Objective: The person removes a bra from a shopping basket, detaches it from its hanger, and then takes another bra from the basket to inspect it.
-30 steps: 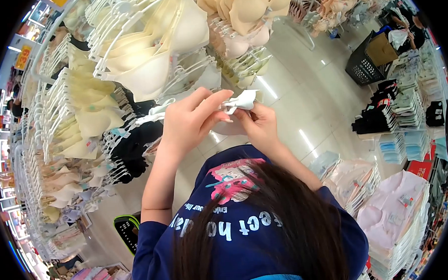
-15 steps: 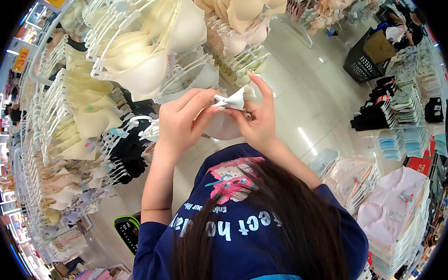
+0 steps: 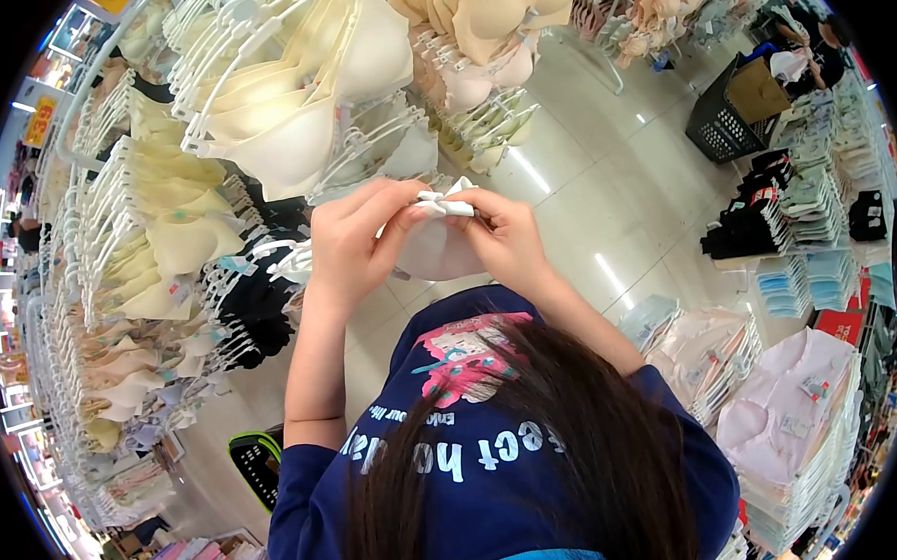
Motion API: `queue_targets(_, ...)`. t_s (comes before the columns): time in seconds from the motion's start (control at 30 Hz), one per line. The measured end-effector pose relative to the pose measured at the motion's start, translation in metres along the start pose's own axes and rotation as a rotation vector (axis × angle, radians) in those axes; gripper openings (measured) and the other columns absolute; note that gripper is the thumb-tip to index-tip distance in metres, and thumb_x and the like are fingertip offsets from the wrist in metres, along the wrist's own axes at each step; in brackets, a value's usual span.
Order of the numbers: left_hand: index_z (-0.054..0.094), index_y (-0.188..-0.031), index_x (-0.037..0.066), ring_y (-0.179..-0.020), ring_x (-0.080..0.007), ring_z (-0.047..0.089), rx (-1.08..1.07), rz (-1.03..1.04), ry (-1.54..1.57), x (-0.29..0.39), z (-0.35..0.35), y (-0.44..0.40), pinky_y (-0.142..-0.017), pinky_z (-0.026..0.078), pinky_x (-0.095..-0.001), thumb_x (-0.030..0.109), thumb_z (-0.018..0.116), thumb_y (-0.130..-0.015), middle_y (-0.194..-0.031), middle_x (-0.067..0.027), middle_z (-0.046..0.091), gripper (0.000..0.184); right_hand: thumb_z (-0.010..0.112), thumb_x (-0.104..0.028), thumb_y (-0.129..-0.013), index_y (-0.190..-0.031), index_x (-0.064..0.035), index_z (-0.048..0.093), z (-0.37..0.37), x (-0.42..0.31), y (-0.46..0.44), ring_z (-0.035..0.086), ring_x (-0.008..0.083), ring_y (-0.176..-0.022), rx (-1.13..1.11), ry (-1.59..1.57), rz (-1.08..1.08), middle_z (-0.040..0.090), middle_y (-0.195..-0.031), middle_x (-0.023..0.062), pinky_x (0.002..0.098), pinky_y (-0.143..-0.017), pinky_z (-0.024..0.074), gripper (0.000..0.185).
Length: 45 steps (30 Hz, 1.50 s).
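Note:
Before my chest, both hands pinch a white bra (image 3: 437,252). One pale cup hangs below my fingers, and a folded white piece of it lies between my fingertips. My left hand (image 3: 359,239) is closed on the left side of this piece, thumb against fingers. My right hand (image 3: 505,235) is closed on its right end, close beside the left fingertips. A white hanger (image 3: 285,257) shows just left of my left wrist; whether it belongs to the held bra I cannot tell.
Cream bras (image 3: 292,137) hang on a rack ahead and left, with beige bras (image 3: 487,23) beyond. A black basket (image 3: 727,118) holding a cardboard box stands back right, near another person. Pink garments (image 3: 785,415) hang at right. A green-rimmed black basket (image 3: 257,469) is low left.
My right hand's raised forefinger has come down, and its fingers have closed on the white piece. My left hand has shifted slightly left, still pinching.

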<state>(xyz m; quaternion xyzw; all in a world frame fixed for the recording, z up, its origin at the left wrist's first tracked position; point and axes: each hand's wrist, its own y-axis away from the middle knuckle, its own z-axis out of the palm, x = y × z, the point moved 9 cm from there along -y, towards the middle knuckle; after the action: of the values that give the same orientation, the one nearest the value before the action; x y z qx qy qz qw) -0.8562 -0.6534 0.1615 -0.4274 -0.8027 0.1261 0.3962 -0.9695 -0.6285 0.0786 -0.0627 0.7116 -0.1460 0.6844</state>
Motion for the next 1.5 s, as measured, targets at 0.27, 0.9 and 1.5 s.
queue_targets(0.27,0.061,-0.083,0.003,-0.05,-0.0175,0.053,-0.033,0.105,-0.201,0.008,0.005,0.003,-0.044,0.039,-0.0249,0.009,0.061,-0.073,-0.069,-0.0071,0.059,0.012,0.052,-0.001,-0.079,-0.094,-0.0016,0.057,0.007,-0.001,-0.003,0.054,0.021,-0.058,-0.074,0.063,0.018,0.058,-0.072,0.0161,0.0273,-0.057,0.0436,0.016)
queue_targets(0.9,0.059,-0.095,0.009,-0.05,-0.0189,0.053,-0.076,0.113,-0.399,0.008,0.012,0.009,-0.045,0.041,-0.0277,0.017,0.059,-0.074,-0.066,-0.0034,0.055,0.022,0.05,0.003,-0.076,-0.108,-0.0045,0.047,0.02,0.017,0.0,0.058,0.0231,-0.063,-0.112,-0.001,0.006,0.057,-0.07,0.0146,0.0293,-0.058,0.044,0.032)
queue_targets(1.5,0.059,-0.103,0.013,-0.089,-0.022,0.056,-0.303,-0.042,-0.36,-0.04,0.101,0.018,-0.081,0.042,-0.0331,0.014,0.052,-0.077,-0.098,-0.007,0.058,0.026,0.058,-0.038,-0.077,-0.102,0.0018,0.054,0.091,0.019,-0.062,0.056,0.0187,-0.082,-0.979,0.378,0.023,0.06,-0.091,0.0137,0.0314,-0.071,0.0444,0.047)
